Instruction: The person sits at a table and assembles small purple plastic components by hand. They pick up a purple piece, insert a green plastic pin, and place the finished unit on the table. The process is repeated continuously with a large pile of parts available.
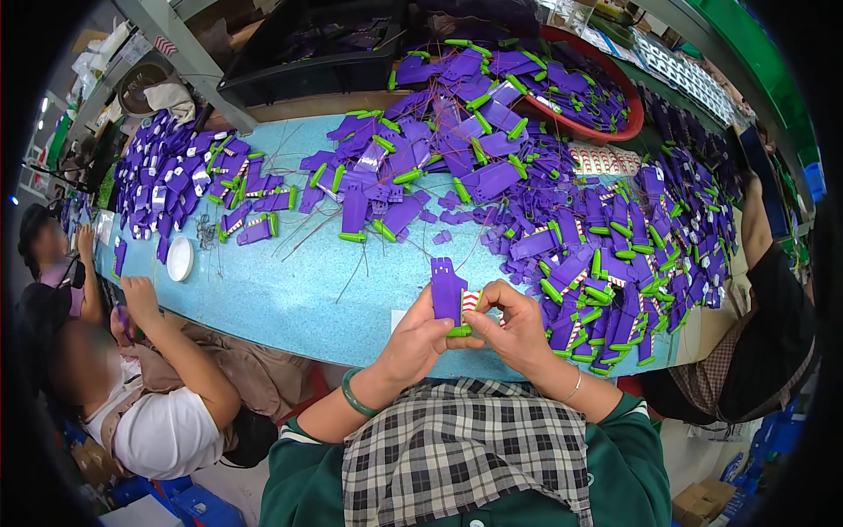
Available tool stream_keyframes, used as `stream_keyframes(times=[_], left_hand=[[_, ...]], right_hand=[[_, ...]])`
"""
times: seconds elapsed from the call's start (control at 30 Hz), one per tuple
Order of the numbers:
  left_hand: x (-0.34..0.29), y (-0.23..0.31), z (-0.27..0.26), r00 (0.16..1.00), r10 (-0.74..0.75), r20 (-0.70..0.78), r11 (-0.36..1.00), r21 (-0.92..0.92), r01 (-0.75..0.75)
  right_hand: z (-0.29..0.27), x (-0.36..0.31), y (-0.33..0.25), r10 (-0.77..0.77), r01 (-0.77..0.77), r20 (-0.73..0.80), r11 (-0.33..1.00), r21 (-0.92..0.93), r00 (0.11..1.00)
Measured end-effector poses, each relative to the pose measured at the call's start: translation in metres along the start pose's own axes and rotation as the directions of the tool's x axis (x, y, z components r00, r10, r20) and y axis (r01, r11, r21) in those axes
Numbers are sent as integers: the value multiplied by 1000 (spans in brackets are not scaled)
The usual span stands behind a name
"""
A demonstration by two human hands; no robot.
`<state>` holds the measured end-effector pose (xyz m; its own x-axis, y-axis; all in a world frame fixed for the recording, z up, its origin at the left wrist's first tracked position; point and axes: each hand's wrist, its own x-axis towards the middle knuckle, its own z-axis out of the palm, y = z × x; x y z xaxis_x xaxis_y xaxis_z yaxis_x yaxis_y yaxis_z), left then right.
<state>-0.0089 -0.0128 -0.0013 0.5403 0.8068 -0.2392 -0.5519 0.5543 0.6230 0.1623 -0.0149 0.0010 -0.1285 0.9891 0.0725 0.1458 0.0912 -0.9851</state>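
Observation:
My left hand [411,348] grips a flat purple plastic part [447,288] with a bright green end, held upright over the near edge of the table. A small red-and-white striped piece [471,300], which looks like a sticker, lies along the part's right side. My right hand [520,335] pinches this striped piece between thumb and forefinger. Beyond my right hand, a heap of purple parts with green ends [606,281] covers the table; several of them show striped strips.
The blue tabletop [307,290] carries more purple parts with thin wires [378,193]. A red basin [637,114] and a black bin [307,75] stand at the back. At left are a white bowl [180,259] and co-workers [167,413]; another person [738,342] is at right.

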Motion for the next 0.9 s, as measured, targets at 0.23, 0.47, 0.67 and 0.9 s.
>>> stream_keyframes(times=[0.23, 0.47, 0.67, 0.9], left_hand=[[-1, 2, 8, 999, 35, -11, 958, 284, -31], [-4, -2, 9, 998, 24, 66, 938, 344, -45], [-5, -9, -1, 978, 106, 177, 939, 307, -157], [-8, -8, 10, 988, 127, 88, 878, 453, -153]], right_hand=[[-1, -1, -4, -59, 58, -13, 996, -64, 998], [-8, 0, -7, -331, 312, -10, 901, -301, 944], [-3, 5, -13, -373, 352, -15, 889, -293, 928], [-8, 4, -10, -557, 529, 47, 755, -389, 829]])
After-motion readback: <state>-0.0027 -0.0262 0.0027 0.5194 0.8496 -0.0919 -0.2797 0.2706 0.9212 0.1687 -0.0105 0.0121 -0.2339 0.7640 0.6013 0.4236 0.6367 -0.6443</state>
